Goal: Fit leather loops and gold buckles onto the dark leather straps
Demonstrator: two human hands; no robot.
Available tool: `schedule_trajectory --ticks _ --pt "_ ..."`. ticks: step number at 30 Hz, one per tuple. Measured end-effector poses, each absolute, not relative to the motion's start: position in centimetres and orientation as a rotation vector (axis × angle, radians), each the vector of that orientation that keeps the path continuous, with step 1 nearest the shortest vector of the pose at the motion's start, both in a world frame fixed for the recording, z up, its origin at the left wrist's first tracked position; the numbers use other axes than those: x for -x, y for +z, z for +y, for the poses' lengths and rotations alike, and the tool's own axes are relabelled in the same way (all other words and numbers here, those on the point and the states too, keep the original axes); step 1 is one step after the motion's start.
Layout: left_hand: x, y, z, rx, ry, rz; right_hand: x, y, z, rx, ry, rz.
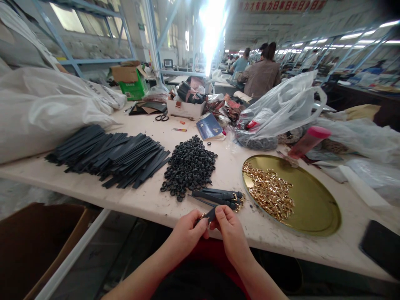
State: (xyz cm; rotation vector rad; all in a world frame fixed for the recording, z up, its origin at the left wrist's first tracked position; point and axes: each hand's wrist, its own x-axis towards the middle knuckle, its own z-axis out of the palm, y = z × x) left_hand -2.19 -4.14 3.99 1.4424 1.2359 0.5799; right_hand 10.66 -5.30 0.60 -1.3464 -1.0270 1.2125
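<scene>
Dark flat strips (125, 156) fan across a pale table (137, 204), left of a heap of small black loops (189, 164). At the near edge, the left hand (190, 227) and right hand (228, 225) both pinch one dark strap (208, 215) (a glint of gold on it), just before finished-looking buckled straps (218, 196). Rightward, a round gold tray (315, 204) holds gold buckles (271, 191).

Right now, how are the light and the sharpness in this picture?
Head view: glare from the bright lamp washes out the top centre; the gold tray shines; the distant red banner is blurred; the upper right corner looks smeared.
</scene>
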Motion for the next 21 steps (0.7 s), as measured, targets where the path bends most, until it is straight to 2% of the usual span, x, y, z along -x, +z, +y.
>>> schedule_trajectory --ticks 6,12,15,18,21 --pt "2.1 3.9 -4.2 -1.562 0.57 1.274 -11.2 0.6 -6.4 1.377 0.688 -1.325" --pt "1.8 3.6 -3.6 -1.499 0.54 1.201 -11.6 0.2 -5.1 1.4 1.134 -1.01" --pt "1.9 3.2 -3.3 -1.446 0.54 1.201 -11.6 -0.1 -4.4 1.368 1.225 -0.944" --pt "1.9 2.8 -2.9 -1.43 0.541 1.2 -11.5 -0.3 -4.4 1.402 1.197 -0.978" --pt "1.7 2.6 -2.6 -1.454 0.54 1.23 -11.5 -0.2 -4.9 1.477 0.925 -1.15"
